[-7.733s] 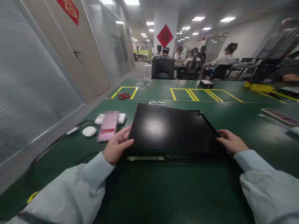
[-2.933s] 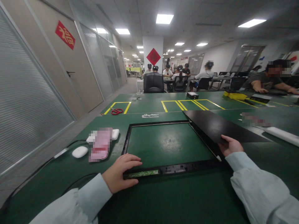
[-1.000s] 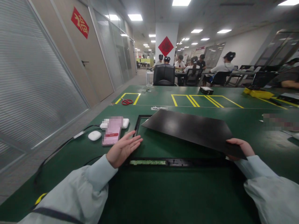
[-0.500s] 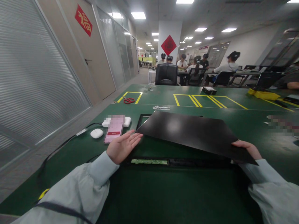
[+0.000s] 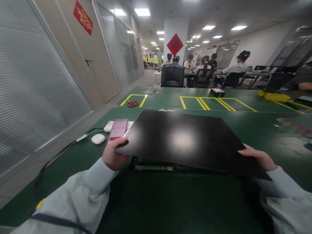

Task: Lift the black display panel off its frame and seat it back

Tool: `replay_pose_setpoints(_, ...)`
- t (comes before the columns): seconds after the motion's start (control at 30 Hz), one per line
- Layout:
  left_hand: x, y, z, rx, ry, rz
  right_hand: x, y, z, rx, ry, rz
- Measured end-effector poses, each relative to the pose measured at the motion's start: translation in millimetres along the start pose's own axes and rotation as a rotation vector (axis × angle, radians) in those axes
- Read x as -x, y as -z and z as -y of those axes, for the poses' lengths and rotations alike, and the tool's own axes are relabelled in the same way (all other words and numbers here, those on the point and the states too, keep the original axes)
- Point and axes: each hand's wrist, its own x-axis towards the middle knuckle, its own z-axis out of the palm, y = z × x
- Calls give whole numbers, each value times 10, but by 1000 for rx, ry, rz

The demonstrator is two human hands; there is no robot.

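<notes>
A thin, glossy black screen panel (image 5: 180, 136) is held up over the table, reflecting a ceiling light. My left hand (image 5: 114, 154) grips its left edge, thumb on top and the other fingers beneath. At the right edge, my right hand (image 5: 258, 156) also has its thumb on the upper face, with its fingers hidden below. Under the panel lies a black frame (image 5: 135, 161), mostly covered. A narrow green circuit board (image 5: 153, 168) shows along the near side of that frame.
Left of the panel are a phone (image 5: 118, 128), a white rounded case (image 5: 98, 139) and a black cable (image 5: 58, 154). Red scissors (image 5: 133, 103) lie farther back on the green table (image 5: 195, 204). A small black box (image 5: 217, 92) and a yellow object (image 5: 274, 96) stand at the far right. Several people sit beyond.
My left hand has gone from open beside the panel to gripping its left edge. The panel has shifted left and toward me, covering more of the frame. My right hand keeps its grip.
</notes>
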Motion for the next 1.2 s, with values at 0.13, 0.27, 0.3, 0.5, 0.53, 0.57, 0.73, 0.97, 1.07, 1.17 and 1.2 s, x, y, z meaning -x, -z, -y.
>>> replay_pose_setpoints(0.13, 36, -65, -32, 0, -75, -10, -162, -24, 84, 60, 19, 98)
replay_pose_setpoints(0.27, 79, -114, -36, -39, -144, 5, -329, 92, 55, 163, 158, 176)
replay_pose_setpoints(0.3, 83, -115, -28, -53, -135, 11, -366, 137, 34, 192, 197, 193)
replay_pose_setpoints(0.5, 54, -58, 85, -158, -70, 115, -542, 333, -42, 345, 433, 188)
replay_pose_setpoints(0.53, 46, -48, 107, -169, -64, 132, -555, 344, -39, 372, 444, 169)
replay_pose_setpoints(0.57, 40, -41, 127, -179, -58, 146, -562, 351, -35, 395, 450, 147)
replay_pose_setpoints(0.73, 41, -44, 191, -231, 5, 211, -578, 358, -36, 489, 451, 68)
replay_pose_setpoints(0.97, 65, -50, 235, -276, 40, 211, -623, 333, -67, 536, 445, 64)
replay_pose_setpoints(1.07, 69, -55, 217, -263, 28, 196, -576, 286, -61, 515, 431, 99)
replay_pose_setpoints(1.17, 72, -71, 169, -231, -25, 159, -504, 234, -51, 453, 425, 136)
replay_pose_setpoints(1.2, 71, -77, 153, -220, -45, 139, -483, 219, -48, 440, 432, 148)
